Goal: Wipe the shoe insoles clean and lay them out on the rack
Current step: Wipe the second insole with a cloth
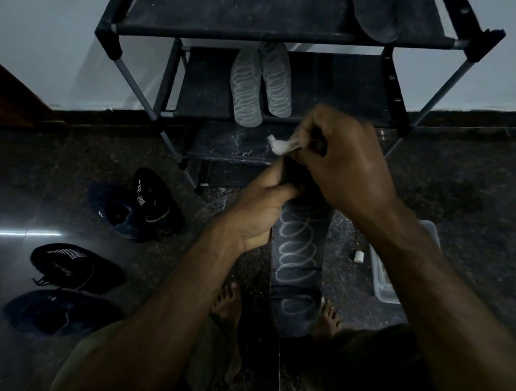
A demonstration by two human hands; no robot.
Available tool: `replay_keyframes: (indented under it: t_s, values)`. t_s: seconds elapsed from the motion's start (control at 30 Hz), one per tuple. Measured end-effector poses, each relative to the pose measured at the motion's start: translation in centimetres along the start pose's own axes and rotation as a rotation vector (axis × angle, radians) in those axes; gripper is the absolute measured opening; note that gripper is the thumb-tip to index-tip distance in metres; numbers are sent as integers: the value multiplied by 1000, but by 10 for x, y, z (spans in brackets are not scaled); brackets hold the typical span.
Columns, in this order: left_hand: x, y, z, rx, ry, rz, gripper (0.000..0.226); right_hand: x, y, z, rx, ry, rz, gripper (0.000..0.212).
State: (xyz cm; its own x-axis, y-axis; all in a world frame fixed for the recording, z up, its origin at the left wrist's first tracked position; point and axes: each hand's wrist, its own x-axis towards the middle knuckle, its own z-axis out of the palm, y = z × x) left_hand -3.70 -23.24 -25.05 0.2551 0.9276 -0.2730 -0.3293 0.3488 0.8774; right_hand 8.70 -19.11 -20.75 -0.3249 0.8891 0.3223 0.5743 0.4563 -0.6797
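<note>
My left hand (259, 207) grips the upper end of a dark insole (299, 265) marked with white looping lines, which hangs down in front of me. My right hand (341, 157) holds a small white-tipped tool (278, 146) just above the insole's top end. Two grey insoles (260, 86) with the same looped pattern lie side by side on the middle shelf of the black shoe rack (287, 35). Another dark insole (377, 17) lies on the top shelf at the right.
Several dark shoes (138, 205) stand on the glossy dark floor at the left. A clear plastic box (386, 277) and a small white cap (359, 256) lie on the floor at the right. My bare feet (228, 303) are below the insole. White specks dust the lowest shelf.
</note>
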Motion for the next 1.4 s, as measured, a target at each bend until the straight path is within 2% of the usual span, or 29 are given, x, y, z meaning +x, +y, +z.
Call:
replay_keyframes:
  t_s: [0.1, 0.27, 0.47, 0.7, 0.93, 1.13, 1.27, 1.4]
  values:
    - [0, -2, 0, -2, -19, 12, 48, 0, 6, -1, -31, 57, 1, 20]
    - [-1, 0, -2, -19, 32, -16, 28, 0, -4, -6, 17, -123, -64, 20]
    - [-3, 1, 3, 18, -32, -17, 46, 1, 12, -5, -35, 101, 14, 25]
    - [-2, 2, 0, 14, -25, -5, 43, 3, 2, -9, 29, -38, -61, 24]
    - [-3, 3, 2, 32, -36, -10, 50, 3, 22, -12, -48, 152, 48, 27]
    - [-3, 4, 1, 53, -41, 7, 53, 4, 7, -7, 14, 34, -55, 27]
    - [-3, 3, 0, 42, -36, -13, 56, 4, 21, -10, -61, 151, 9, 24]
    - [-3, 5, -2, 36, -26, -11, 52, 3, 22, -14, 16, 178, 79, 23]
